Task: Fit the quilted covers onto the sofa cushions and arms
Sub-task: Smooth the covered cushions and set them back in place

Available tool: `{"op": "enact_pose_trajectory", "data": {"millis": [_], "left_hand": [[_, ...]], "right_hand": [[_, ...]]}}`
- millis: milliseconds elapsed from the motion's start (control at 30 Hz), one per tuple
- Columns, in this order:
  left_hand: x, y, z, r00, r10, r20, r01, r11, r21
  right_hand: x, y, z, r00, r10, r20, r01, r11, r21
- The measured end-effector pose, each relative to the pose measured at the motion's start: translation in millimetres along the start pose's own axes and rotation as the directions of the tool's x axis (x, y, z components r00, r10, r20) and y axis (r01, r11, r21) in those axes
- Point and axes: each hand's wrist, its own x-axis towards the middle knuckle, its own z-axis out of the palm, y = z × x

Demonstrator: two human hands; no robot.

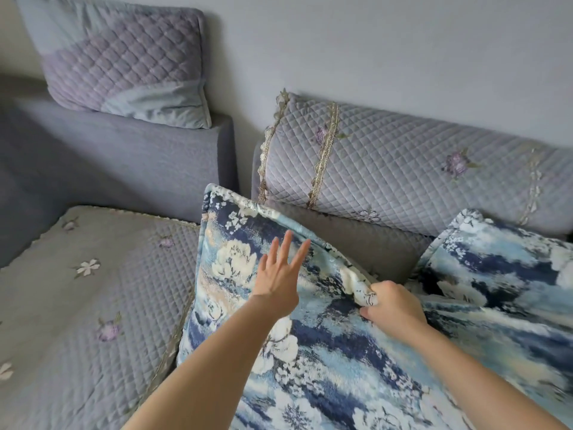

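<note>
A large blue-and-white floral cushion (310, 361) stands tilted in front of me on the sofa. My left hand (279, 274) lies flat on its face with fingers spread and straight. My right hand (390, 305) grips the cushion's upper right edge, bunching the fabric. A grey quilted cover with lace trim and purple flowers (403, 175) drapes the sofa back. Another quilted cover with embroidered flowers (93, 305) lies over the seat at left.
A second floral cushion (502, 274) lies at right against the sofa back. A lilac quilted pillow (124, 63) leans on the wall atop the bare grey sofa arm (139, 159). A bare grey seat back (366, 243) shows behind the cushion.
</note>
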Motion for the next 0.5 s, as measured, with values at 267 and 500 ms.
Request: {"op": "enact_pose_trajectory", "data": {"millis": [267, 500], "left_hand": [[-44, -58, -74, 0.976, 0.008, -0.216, -0.016, 0.999, -0.039], [-86, -149, -166, 0.819, -0.192, -0.541, 0.066, 0.967, -0.245]], "right_hand": [[-82, -90, -53, 0.957, -0.275, -0.091, 0.285, 0.950, 0.129], [-88, -220, -98, 0.878, -0.426, -0.219, 0.473, 0.843, 0.258]]}}
